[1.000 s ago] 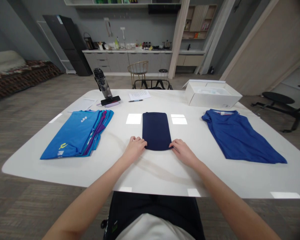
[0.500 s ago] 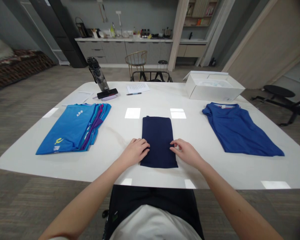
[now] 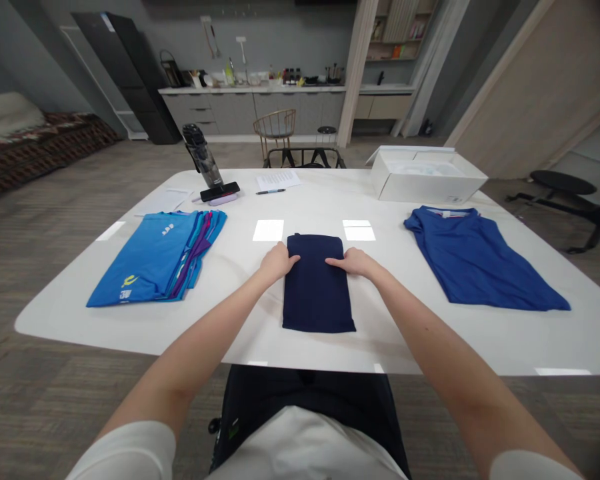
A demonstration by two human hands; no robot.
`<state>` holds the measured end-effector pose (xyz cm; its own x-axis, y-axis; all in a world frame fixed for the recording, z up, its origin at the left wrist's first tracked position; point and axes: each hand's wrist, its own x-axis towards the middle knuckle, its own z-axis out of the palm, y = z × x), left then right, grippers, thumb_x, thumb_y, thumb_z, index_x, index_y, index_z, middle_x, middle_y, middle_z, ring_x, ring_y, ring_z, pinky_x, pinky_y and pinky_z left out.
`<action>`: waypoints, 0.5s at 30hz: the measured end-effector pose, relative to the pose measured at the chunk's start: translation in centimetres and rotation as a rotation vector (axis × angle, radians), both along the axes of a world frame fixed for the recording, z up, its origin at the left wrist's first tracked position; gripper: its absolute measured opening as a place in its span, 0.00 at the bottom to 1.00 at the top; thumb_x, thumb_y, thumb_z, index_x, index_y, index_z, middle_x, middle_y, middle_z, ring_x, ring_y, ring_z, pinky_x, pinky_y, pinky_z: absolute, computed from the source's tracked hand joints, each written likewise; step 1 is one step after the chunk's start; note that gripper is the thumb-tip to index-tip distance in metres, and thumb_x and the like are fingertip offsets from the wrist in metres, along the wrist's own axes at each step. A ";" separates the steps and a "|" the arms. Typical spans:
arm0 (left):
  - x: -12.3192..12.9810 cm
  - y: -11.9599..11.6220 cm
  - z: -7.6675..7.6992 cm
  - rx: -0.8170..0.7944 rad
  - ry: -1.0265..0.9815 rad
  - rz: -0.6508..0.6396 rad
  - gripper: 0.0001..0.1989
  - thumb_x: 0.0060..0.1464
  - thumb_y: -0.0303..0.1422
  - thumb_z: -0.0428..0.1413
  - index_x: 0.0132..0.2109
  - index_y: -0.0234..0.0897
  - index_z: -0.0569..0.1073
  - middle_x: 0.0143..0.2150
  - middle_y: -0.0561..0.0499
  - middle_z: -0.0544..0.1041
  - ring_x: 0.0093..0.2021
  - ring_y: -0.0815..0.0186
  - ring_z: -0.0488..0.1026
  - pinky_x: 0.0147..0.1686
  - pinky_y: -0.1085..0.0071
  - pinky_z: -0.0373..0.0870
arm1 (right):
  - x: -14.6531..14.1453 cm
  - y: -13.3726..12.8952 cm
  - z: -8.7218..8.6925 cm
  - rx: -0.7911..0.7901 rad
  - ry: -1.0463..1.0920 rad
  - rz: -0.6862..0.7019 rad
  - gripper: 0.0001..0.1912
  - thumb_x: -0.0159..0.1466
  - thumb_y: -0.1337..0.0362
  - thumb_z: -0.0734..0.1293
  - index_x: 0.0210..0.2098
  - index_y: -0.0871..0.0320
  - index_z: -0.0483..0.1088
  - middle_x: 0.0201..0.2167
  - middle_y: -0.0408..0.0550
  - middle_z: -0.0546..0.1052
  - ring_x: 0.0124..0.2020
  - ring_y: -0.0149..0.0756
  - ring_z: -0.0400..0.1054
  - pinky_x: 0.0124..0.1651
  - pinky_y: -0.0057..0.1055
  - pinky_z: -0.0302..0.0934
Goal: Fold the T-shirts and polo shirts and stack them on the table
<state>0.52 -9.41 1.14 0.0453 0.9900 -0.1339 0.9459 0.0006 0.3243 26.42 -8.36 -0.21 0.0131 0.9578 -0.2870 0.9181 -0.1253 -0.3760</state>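
Note:
A dark navy folded cloth (image 3: 317, 293) lies flat on the white table (image 3: 395, 333), near its front edge. My left hand (image 3: 279, 262) grips the cloth's upper left side, thumb on top and fingers tucked at the edge. Opposite it, my right hand (image 3: 355, 261) pinches the upper right side in the same way. To the left is a stack of folded shirts (image 3: 147, 257), bright blue on top with teal and purple edges showing. A darker blue shirt (image 3: 473, 260) is spread at the right.
Toward the back right stands an open white box (image 3: 425, 180). A dark clear bottle (image 3: 203, 157), a black phone (image 3: 220, 192), a pen (image 3: 271, 192) and printed paper (image 3: 279, 179) are at the back left. Chairs stand beyond the far edge.
Both hands have moved away from me along the cloth's sides, from its middle to its upper part, and have closed on the edges. The view has shifted slightly.

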 end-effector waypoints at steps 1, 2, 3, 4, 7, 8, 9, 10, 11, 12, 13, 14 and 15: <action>0.0 0.2 0.0 -0.044 -0.051 0.026 0.29 0.59 0.49 0.59 0.55 0.27 0.72 0.51 0.29 0.78 0.52 0.44 0.78 0.47 0.59 0.72 | -0.1 -0.3 -0.2 0.005 0.035 0.026 0.33 0.52 0.30 0.71 0.27 0.56 0.74 0.25 0.55 0.78 0.32 0.50 0.76 0.34 0.39 0.68; 0.0 0.4 -0.1 -0.079 -0.099 0.036 0.27 0.57 0.48 0.61 0.51 0.29 0.74 0.48 0.31 0.80 0.51 0.44 0.78 0.45 0.60 0.73 | -0.3 -0.7 -0.5 0.026 0.070 0.040 0.29 0.52 0.34 0.74 0.26 0.56 0.73 0.24 0.53 0.78 0.31 0.48 0.75 0.33 0.37 0.67; 0.0 0.6 -0.1 -0.104 -0.144 0.037 0.24 0.55 0.47 0.63 0.47 0.31 0.76 0.45 0.34 0.81 0.49 0.45 0.79 0.44 0.60 0.73 | -0.4 -1.1 -0.7 0.058 0.109 0.044 0.26 0.53 0.38 0.75 0.26 0.55 0.72 0.25 0.51 0.78 0.31 0.46 0.75 0.33 0.36 0.67; 0.1 0.7 -0.2 -0.118 -0.187 0.037 0.20 0.53 0.46 0.64 0.43 0.33 0.77 0.42 0.36 0.82 0.47 0.45 0.80 0.43 0.61 0.74 | -0.6 -1.5 -0.9 0.096 0.153 0.044 0.23 0.54 0.42 0.76 0.27 0.55 0.72 0.26 0.50 0.78 0.31 0.45 0.75 0.34 0.36 0.67; 0.5 0.9 -0.7 -0.121 -0.346 0.043 0.11 0.49 0.39 0.65 0.35 0.36 0.77 0.35 0.43 0.81 0.43 0.49 0.80 0.41 0.62 0.75 | -0.9 -2.8 -1.2 0.228 0.324 0.054 0.14 0.60 0.51 0.73 0.33 0.55 0.73 0.32 0.48 0.80 0.35 0.44 0.75 0.40 0.37 0.68; 0.8 0.9 -0.9 -0.122 -0.432 0.040 0.10 0.48 0.37 0.65 0.34 0.36 0.77 0.34 0.44 0.81 0.42 0.51 0.80 0.41 0.62 0.75 | -0.9 -3.1 -1.2 0.269 0.382 0.055 0.12 0.62 0.53 0.71 0.37 0.55 0.74 0.36 0.48 0.81 0.38 0.44 0.75 0.43 0.38 0.68; 1.1 0.9 -1.1 -0.125 -0.535 0.031 0.09 0.47 0.35 0.64 0.35 0.36 0.77 0.34 0.46 0.81 0.41 0.53 0.80 0.40 0.63 0.75 | -0.8 -3.4 -1.3 0.310 0.436 0.054 0.12 0.64 0.55 0.70 0.42 0.55 0.74 0.40 0.49 0.81 0.41 0.44 0.75 0.47 0.39 0.68; 1.5 0.8 -1.2 -0.129 -0.649 0.017 0.09 0.47 0.32 0.64 0.37 0.36 0.77 0.34 0.47 0.81 0.41 0.55 0.80 0.40 0.64 0.76 | -0.6 -3.7 -1.3 0.348 0.486 0.050 0.12 0.65 0.56 0.68 0.45 0.54 0.74 0.44 0.49 0.81 0.44 0.44 0.75 0.50 0.41 0.68; 2.0 0.8 -1.3 -0.137 -0.763 -0.001 0.11 0.47 0.30 0.63 0.41 0.36 0.76 0.35 0.48 0.81 0.40 0.57 0.79 0.41 0.64 0.76 | -0.3 -3.9 -1.3 0.380 0.534 0.043 0.14 0.65 0.57 0.67 0.48 0.54 0.74 0.47 0.50 0.81 0.47 0.45 0.75 0.54 0.42 0.67; 2.5 0.6 -1.3 -0.151 -0.865 -0.018 0.15 0.47 0.29 0.62 0.45 0.36 0.76 0.36 0.49 0.81 0.39 0.59 0.79 0.41 0.65 0.76 | 0.2 -4.1 -1.3 0.407 0.584 0.032 0.15 0.66 0.57 0.66 0.50 0.54 0.73 0.50 0.50 0.80 0.49 0.45 0.74 0.56 0.43 0.66; 3.1 0.5 -1.2 -0.173 -0.944 -0.029 0.19 0.48 0.28 0.61 0.49 0.37 0.75 0.37 0.50 0.81 0.39 0.61 0.79 0.42 0.66 0.76 | 0.7 -4.2 -1.3 0.432 0.631 0.014 0.16 0.67 0.57 0.66 0.52 0.54 0.72 0.51 0.50 0.80 0.51 0.45 0.74 0.59 0.43 0.65; 3.7 0.3 -1.0 -0.202 -0.997 -0.035 0.22 0.49 0.28 0.60 0.53 0.39 0.73 0.38 0.51 0.80 0.39 0.63 0.79 0.42 0.66 0.76 | 1.4 -4.3 -1.3 0.456 0.674 -0.013 0.17 0.67 0.57 0.65 0.53 0.53 0.72 0.53 0.50 0.79 0.53 0.45 0.73 0.61 0.44 0.64; 4.3 0.2 -0.7 -0.239 -1.033 -0.036 0.25 0.50 0.28 0.60 0.57 0.41 0.71 0.39 0.51 0.80 0.38 0.64 0.79 0.42 0.67 0.76 | 2.1 -4.3 -1.3 0.479 0.709 -0.049 0.17 0.68 0.57 0.64 0.55 0.53 0.71 0.54 0.50 0.79 0.55 0.44 0.72 0.62 0.44 0.63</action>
